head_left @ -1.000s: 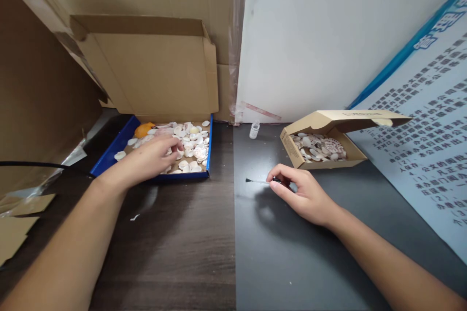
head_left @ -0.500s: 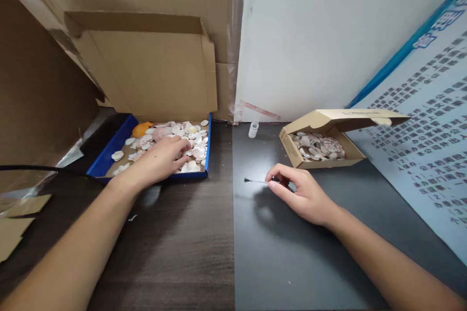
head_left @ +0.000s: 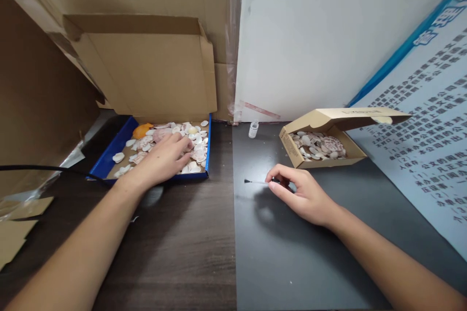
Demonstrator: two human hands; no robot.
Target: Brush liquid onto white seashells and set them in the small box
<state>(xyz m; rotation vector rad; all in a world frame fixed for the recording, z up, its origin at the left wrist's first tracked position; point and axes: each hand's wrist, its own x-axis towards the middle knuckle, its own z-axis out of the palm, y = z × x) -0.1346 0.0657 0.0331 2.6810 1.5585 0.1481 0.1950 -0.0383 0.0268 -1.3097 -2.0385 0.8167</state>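
My left hand (head_left: 165,155) reaches into a blue-sided cardboard box (head_left: 109,151) full of seashells (head_left: 200,148). Its fingers are bent and touch the shells, with a gap between thumb and forefinger; no shell is plainly held. My right hand (head_left: 304,194) is closed around the dark handle of a small applicator brush (head_left: 251,181), pinched between thumb and fingers. The brush's black bristle tip points left, above the grey mat. Behind it a small clear bottle with a white label (head_left: 253,129) stands uncapped near the white wall.
At the right, a smaller cardboard box (head_left: 292,150) with its lid raised holds more shells (head_left: 319,146). An orange shell (head_left: 142,130) lies in the blue box's back left corner. A black cable (head_left: 47,168) and cardboard pieces (head_left: 18,233) are at the left. A printed sheet (head_left: 419,155) borders the right.
My left hand has shifted slightly among the shells, and its thumb has come a little nearer the forefinger. My right hand and the brush have stayed nearly still.
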